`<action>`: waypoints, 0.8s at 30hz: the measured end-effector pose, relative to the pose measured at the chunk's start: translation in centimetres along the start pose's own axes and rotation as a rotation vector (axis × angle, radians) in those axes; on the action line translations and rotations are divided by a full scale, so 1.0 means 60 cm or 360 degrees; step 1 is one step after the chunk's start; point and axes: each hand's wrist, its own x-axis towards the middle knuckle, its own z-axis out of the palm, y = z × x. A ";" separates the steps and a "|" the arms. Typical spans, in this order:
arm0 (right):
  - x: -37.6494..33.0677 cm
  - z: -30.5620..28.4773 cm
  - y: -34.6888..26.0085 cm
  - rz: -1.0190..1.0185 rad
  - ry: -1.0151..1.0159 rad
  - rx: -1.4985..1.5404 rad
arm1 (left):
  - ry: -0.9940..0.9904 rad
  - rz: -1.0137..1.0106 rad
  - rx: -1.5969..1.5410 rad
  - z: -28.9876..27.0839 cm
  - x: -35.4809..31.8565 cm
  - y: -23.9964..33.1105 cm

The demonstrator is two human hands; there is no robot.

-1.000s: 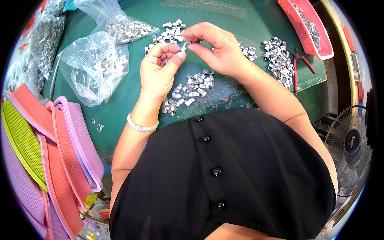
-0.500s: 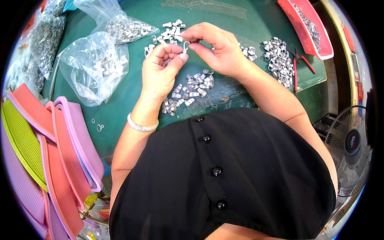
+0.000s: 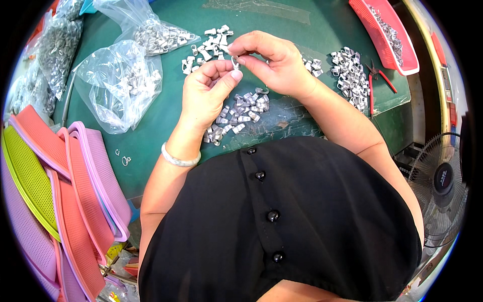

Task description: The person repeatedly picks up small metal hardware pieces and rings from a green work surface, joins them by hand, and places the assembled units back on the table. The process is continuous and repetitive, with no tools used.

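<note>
My left hand [image 3: 207, 95] pinches a small looped silver metal piece [image 3: 235, 63] between thumb and curled fingers. From the right, my right hand [image 3: 274, 63] closes thumb and forefinger on the upper end of the same piece. Its fine detail is too small to make out. Just below the hands lies a pile of small grey metal fittings [image 3: 246, 106]. Another loose pile of silver fittings [image 3: 217, 41] sits beyond them, and a few more fittings [image 3: 313, 65] show past my right wrist.
Clear plastic bags of fittings [image 3: 123, 100] lie at left. A larger heap of fittings [image 3: 349, 78], red-handled pliers [image 3: 375, 78] and a pink basket of parts [image 3: 407, 60] are at right. Stacked coloured baskets [image 3: 85, 191] stand at lower left, a fan [image 3: 443, 178] at lower right.
Both hands have shifted slightly to the right and a little nearer, with the metal piece between them. Its loop is now more covered by the right fingers.
</note>
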 end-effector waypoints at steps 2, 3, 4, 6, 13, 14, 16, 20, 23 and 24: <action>0.000 0.000 -0.001 -0.0015 -0.0013 -0.0012 | -0.0007 -0.0014 0.0004 -0.001 0.000 0.002; 0.000 0.000 -0.001 -0.0020 -0.0021 -0.0012 | -0.0005 -0.0028 0.0012 -0.001 0.000 0.003; 0.001 -0.001 -0.001 -0.0025 -0.0029 -0.0013 | -0.0004 -0.0043 0.0021 -0.001 0.000 0.003; 0.002 -0.001 -0.004 -0.0028 -0.0036 -0.0020 | 0.0012 -0.0010 0.0012 0.001 -0.001 0.002; 0.002 -0.001 -0.005 -0.0024 -0.0035 -0.0021 | 0.0047 0.0056 0.0043 0.001 0.001 -0.001; 0.002 -0.001 -0.005 -0.0026 -0.0037 -0.0025 | 0.0044 0.0059 0.0047 0.000 0.001 -0.002; 0.002 -0.001 -0.006 -0.0032 -0.0041 -0.0033 | 0.0042 0.0065 0.0055 -0.001 0.002 -0.003; 0.003 -0.001 -0.006 -0.0039 -0.0045 -0.0043 | 0.0044 0.0053 0.0059 -0.001 0.002 -0.003; 0.002 -0.001 -0.005 -0.0014 -0.0057 -0.0017 | 0.0062 0.0045 0.0052 -0.001 0.002 -0.002; 0.002 -0.001 -0.003 0.0001 -0.0057 0.0005 | 0.0067 0.0052 0.0043 0.000 0.002 -0.002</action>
